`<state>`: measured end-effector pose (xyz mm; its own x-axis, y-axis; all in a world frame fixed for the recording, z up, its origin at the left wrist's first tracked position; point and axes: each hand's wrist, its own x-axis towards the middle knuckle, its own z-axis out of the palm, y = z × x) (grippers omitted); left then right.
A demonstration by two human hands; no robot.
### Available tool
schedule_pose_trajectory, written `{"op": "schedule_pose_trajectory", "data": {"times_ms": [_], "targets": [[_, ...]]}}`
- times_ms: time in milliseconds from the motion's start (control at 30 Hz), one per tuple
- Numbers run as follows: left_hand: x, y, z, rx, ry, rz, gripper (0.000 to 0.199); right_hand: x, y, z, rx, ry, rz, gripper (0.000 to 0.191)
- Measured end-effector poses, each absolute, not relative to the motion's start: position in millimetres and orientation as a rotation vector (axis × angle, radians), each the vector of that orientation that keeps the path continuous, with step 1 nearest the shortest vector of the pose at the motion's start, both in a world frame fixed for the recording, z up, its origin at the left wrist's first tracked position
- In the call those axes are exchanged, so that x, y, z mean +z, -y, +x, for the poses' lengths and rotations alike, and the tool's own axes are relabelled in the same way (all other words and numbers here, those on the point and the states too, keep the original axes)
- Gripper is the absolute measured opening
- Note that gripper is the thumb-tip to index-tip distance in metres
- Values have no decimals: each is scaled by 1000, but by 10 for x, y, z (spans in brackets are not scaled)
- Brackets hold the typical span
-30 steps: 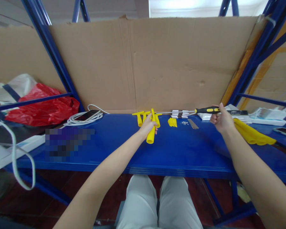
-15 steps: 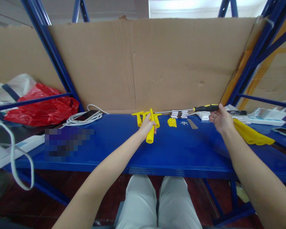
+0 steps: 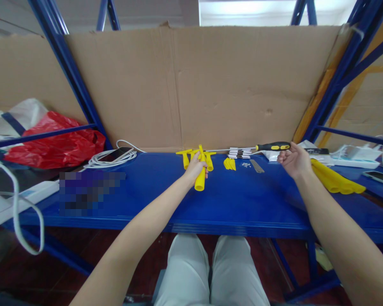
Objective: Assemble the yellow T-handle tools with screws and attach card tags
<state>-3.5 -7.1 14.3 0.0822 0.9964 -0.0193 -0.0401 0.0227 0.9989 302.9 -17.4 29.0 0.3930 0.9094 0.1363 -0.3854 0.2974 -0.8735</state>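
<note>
My left hand (image 3: 194,171) is wrapped round a yellow plastic handle (image 3: 199,183), a hollow tube with its open end towards me and its narrow head pointing away. In my right hand (image 3: 295,160), the fingers pinch the butt of a long screwdriver (image 3: 272,146) with a black and yellow grip. Its thin shaft runs left, almost level, to the head of the yellow handle; contact at the tip is too small to make out. Just behind my left hand lie several similar T-shaped yellow handles (image 3: 210,162).
Between my hands are small yellow pieces (image 3: 230,164), tiny screws (image 3: 246,165), flat metal strips (image 3: 257,166) and a white-and-black stack (image 3: 240,153). Yellow tubes (image 3: 338,182) lie beside my right forearm. Cardboard (image 3: 226,89) stands behind the blue table (image 3: 159,199); coiled cable (image 3: 115,158) lies left.
The screwdriver's grip has turned, showing its yellow patches differently. My right hand has shifted slightly left and its fingers have changed position. My left hand still holds the yellow handle.
</note>
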Motion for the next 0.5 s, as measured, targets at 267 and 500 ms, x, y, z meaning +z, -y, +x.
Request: {"op": "schedule_pose_trajectory", "data": {"times_ms": [267, 500], "targets": [[153, 81, -39, 1158, -1125, 1200, 84, 263, 146, 3054, 949, 777, -822, 23], [141, 86, -30, 1128, -1129, 1236, 84, 246, 136, 3092, 955, 791, -809, 25]]}}
